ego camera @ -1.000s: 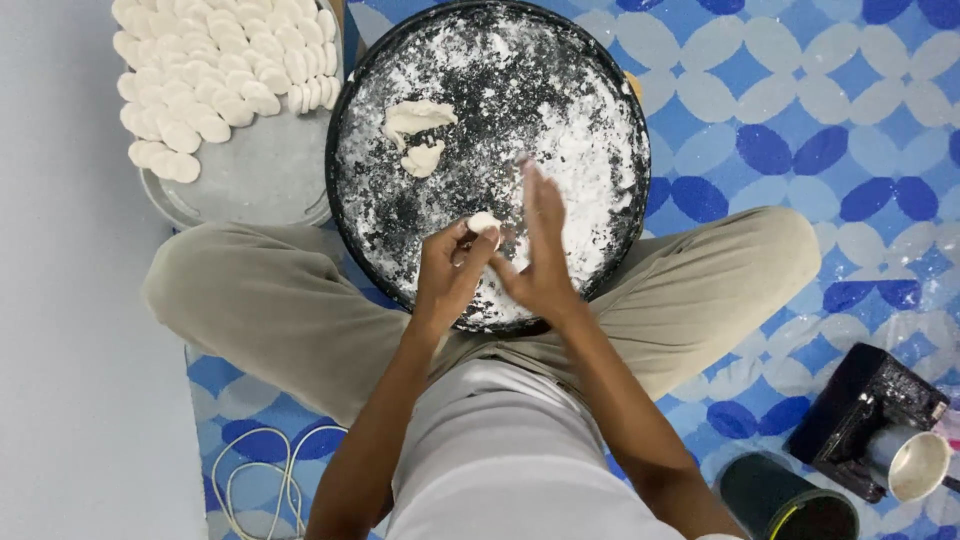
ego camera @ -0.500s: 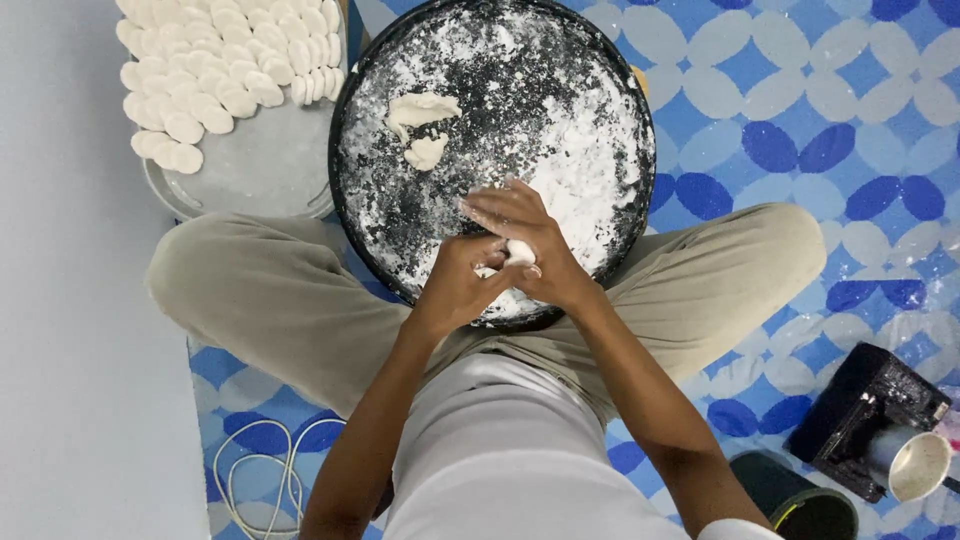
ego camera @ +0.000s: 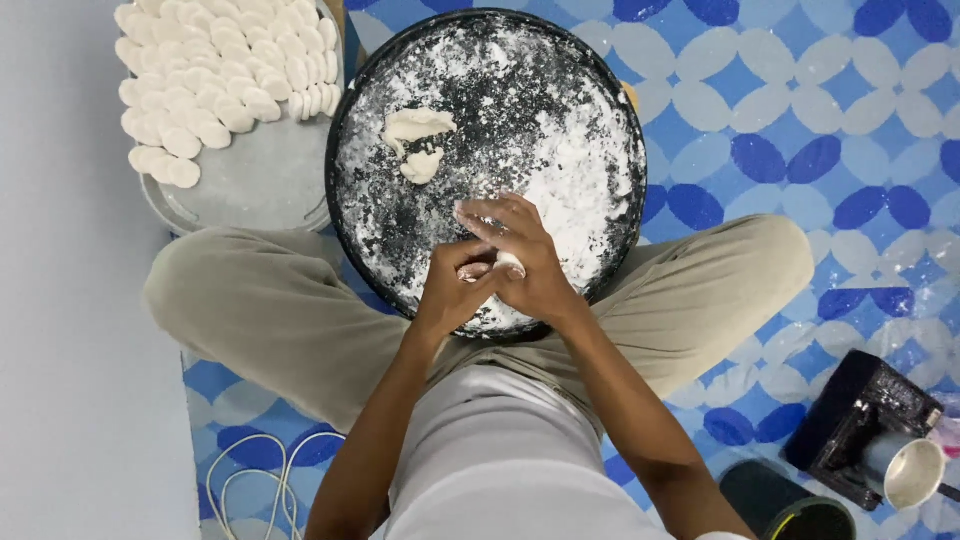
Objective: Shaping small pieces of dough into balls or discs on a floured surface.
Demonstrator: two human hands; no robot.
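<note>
A round black tray point(ego camera: 370, 110) dusted with white flour rests on my crossed legs. Over its near edge my left hand point(ego camera: 452, 290) and my right hand point(ego camera: 520, 255) are cupped together around a small white dough piece point(ego camera: 508, 264). Only a bit of that dough shows between the fingers. Two more lumps of dough point(ego camera: 418, 142) lie on the tray's far left part, apart from both hands.
A grey round tray point(ego camera: 250, 190) at the upper left holds several rows of flat white dough pieces point(ego camera: 215, 85). A white cable point(ego camera: 255, 470) lies on the patterned blue mat point(ego camera: 800, 120). At the lower right stand a black device point(ego camera: 860, 430), a metal cup point(ego camera: 912, 472) and a dark round container point(ego camera: 785, 505).
A second ago my right hand stood open and upright beside the left. It has since folded over the left hand, closing around the dough piece.
</note>
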